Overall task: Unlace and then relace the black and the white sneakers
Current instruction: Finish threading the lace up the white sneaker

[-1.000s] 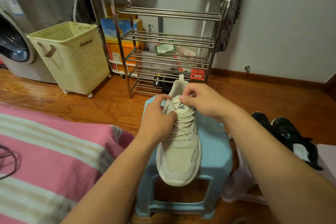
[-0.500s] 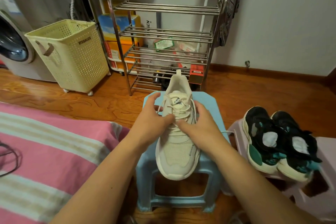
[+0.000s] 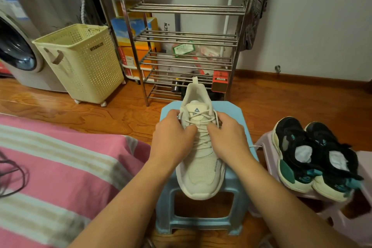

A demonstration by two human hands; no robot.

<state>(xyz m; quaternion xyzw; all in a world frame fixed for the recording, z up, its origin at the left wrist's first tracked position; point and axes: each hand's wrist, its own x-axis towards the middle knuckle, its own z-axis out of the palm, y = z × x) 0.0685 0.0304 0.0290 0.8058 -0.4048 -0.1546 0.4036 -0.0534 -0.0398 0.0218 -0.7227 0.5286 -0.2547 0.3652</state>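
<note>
On blue stool (image 3: 231, 110), mesh white sneaker (image 3: 201, 165).

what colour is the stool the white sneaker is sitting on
Light blue; the stool under the white sneaker shows best in the head view.

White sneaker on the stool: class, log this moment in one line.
white sneaker on blue stool | left hand, right hand gripping laces | black sneakers untouched
</note>
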